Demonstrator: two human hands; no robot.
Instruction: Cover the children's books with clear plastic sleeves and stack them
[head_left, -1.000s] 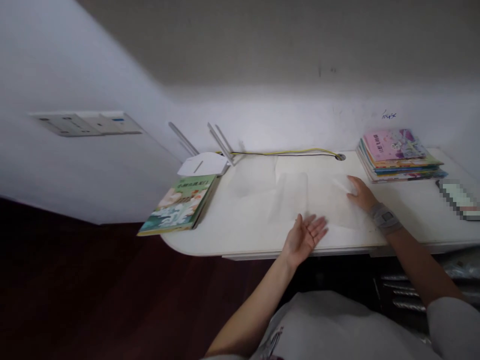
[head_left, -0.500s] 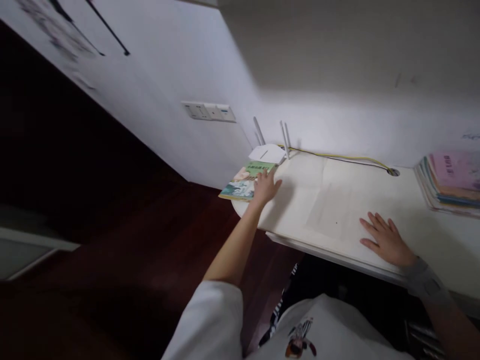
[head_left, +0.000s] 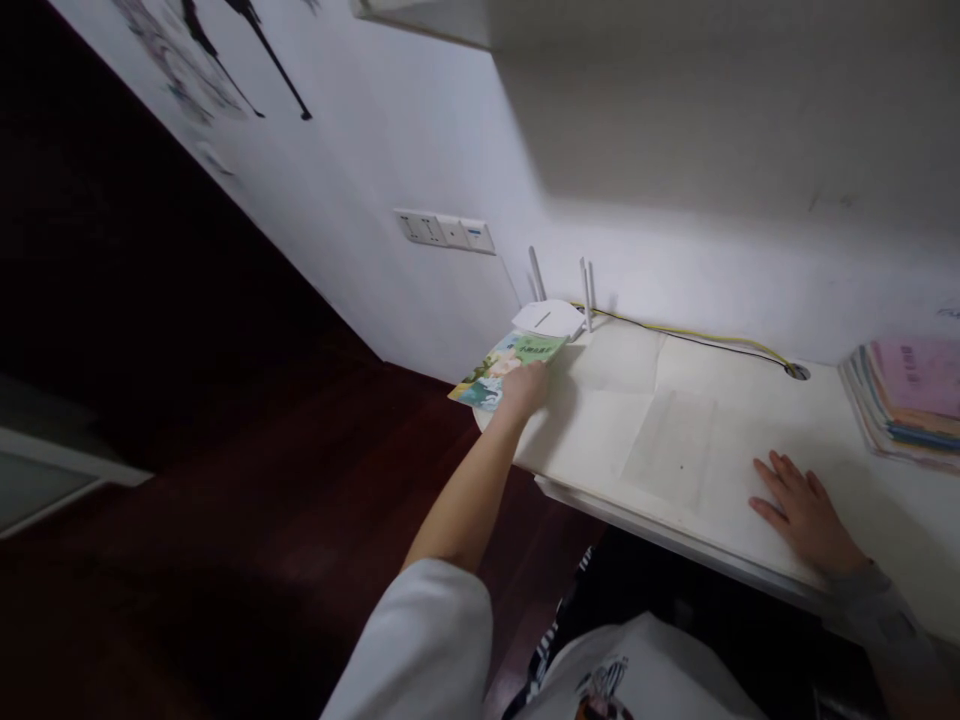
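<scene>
A picture book [head_left: 489, 364] with a green and blue cover is at the far left end of the white desk [head_left: 592, 430], its left corner reaching past the desk edge. My left hand [head_left: 526, 388] is closed on the book's near right edge, fingers curled and the thumb side over the cover. Whether the book is lifted clear of the desktop I cannot tell. Flat on the right part of the desk rests my right hand [head_left: 806, 512], fingers spread, with nothing in it.
Just behind the book stands a white router [head_left: 551, 318] with upright antennas. A yellow cable [head_left: 697, 335] runs along the wall to a round hole [head_left: 797, 371]. Several stacked books [head_left: 915, 395] lie at the right. A socket panel [head_left: 446, 231] is on the wall.
My left hand has gone from lying with fingers spread over the book to gripping its right edge. The book has tilted or shifted slightly. My right hand stays flat on the desk.
</scene>
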